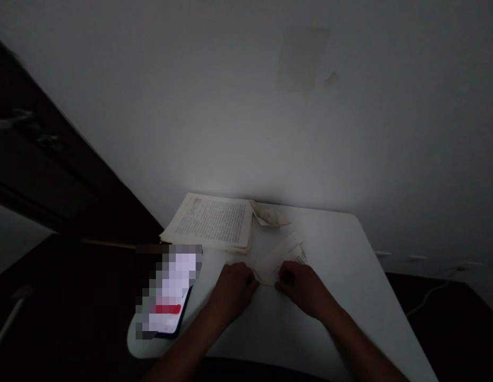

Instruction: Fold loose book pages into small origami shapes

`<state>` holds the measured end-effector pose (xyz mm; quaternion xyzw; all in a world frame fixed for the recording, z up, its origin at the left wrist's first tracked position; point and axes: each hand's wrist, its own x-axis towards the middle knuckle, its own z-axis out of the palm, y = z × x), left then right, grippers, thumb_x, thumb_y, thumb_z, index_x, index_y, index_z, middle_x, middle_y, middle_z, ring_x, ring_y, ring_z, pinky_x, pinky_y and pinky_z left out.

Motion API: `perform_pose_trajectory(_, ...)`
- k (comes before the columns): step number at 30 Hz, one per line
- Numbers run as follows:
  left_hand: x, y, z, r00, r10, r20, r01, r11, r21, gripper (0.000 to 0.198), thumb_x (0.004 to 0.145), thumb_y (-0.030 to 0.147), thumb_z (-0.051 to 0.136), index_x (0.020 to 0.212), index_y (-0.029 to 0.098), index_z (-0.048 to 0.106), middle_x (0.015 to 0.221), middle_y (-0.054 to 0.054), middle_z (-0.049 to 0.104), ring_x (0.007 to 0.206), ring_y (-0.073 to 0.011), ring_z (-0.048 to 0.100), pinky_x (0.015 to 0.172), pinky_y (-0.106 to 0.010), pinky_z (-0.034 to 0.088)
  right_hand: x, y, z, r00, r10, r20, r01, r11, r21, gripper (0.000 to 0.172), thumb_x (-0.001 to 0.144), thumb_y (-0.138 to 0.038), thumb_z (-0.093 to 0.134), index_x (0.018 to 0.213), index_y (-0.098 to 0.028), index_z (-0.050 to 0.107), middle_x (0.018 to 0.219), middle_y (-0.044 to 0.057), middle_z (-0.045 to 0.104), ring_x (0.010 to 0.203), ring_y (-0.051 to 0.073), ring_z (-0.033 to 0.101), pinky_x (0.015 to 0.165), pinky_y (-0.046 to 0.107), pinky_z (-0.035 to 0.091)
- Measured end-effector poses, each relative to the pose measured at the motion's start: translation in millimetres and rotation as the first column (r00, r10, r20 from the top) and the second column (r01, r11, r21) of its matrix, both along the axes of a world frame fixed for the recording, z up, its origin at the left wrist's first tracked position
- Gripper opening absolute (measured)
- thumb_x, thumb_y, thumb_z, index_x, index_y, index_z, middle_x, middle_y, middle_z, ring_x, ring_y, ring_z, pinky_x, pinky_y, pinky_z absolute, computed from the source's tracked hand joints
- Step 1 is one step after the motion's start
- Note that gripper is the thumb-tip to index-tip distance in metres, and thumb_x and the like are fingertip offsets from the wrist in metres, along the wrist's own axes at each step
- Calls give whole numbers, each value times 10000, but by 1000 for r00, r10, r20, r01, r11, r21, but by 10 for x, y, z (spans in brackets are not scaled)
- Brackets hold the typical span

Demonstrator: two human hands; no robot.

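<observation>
A folded sheet of printed paper (276, 260) lies on the white table between my two hands. My left hand (235, 286) is closed with its fingertips at the paper's left corner. On the other side, my right hand (300, 284) pinches the paper's right edge, thumb and fingers curled together. Small print shows on the paper near the right fingers. Behind it, close to the wall, sits another folded printed paper (270, 216), its sides standing up a little from the table.
A stack of printed pages (214, 223) lies at the back left of the white table (329, 233). A lit phone (172, 297), partly blurred out, rests at the left edge. The wall (230, 106) rises behind. A dark door (51, 138) stands left; a cable (433, 291) runs at right.
</observation>
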<state>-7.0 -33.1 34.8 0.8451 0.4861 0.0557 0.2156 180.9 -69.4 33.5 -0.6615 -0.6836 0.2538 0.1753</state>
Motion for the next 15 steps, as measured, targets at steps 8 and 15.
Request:
perform_pose_trajectory(8,-41,-54,-28,982,148,119,-154,987,37,153,852,248,476,750,160,548,744,-31,581,726,-171,539,673,-278,384,212,-76,126,976,-109,-187,128,988,89,137,784,-338,552,759,-207,581,714,5,613,651,146,558,619,261,440)
perform_pose_trajectory(15,-32,-77,-64,965,185,186,-201,977,76,154,812,252,510,683,180,467,677,-2,522,662,-153,505,627,-262,374,328,-43,-56,955,-280,101,229,908,350,723,679,-555,612,1241,-146,415,1278,170,466,1183,322,418,938,478,364)
